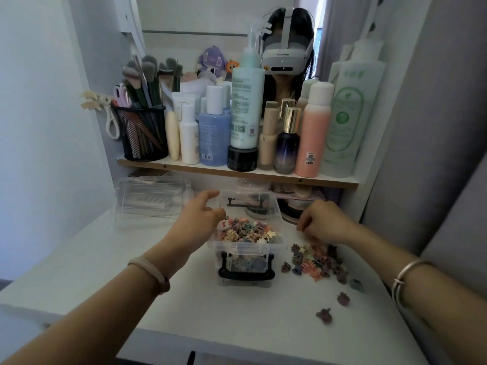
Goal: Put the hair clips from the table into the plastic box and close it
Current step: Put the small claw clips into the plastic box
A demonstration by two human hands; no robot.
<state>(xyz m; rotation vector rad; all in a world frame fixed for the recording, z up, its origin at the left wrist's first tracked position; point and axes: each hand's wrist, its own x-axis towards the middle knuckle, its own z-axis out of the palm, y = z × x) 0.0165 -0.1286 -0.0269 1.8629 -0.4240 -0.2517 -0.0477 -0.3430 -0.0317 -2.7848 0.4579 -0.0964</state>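
A clear plastic box (pixel 274 206) with a black handle stands open in the middle of the white table, heaped with small flower-shaped hair clips (pixel 246 230). My left hand (pixel 197 219) rests at the box's left rim, fingers loosely curled, thumb out; whether it holds a clip I cannot tell. A pile of loose clips (pixel 316 260) lies right of the box, with a few strays (pixel 324 315) nearer the front edge. My right hand (pixel 322 222) is curled, knuckles up, over the far end of that pile, fingertips hidden. The box's lid is not identifiable.
Another clear plastic container (pixel 152 201) sits at the back left. A shelf (pixel 237 173) just behind the box carries bottles and a black mesh brush holder (pixel 142 133), with a mirror behind. The table's front edge (pixel 263 346) is near.
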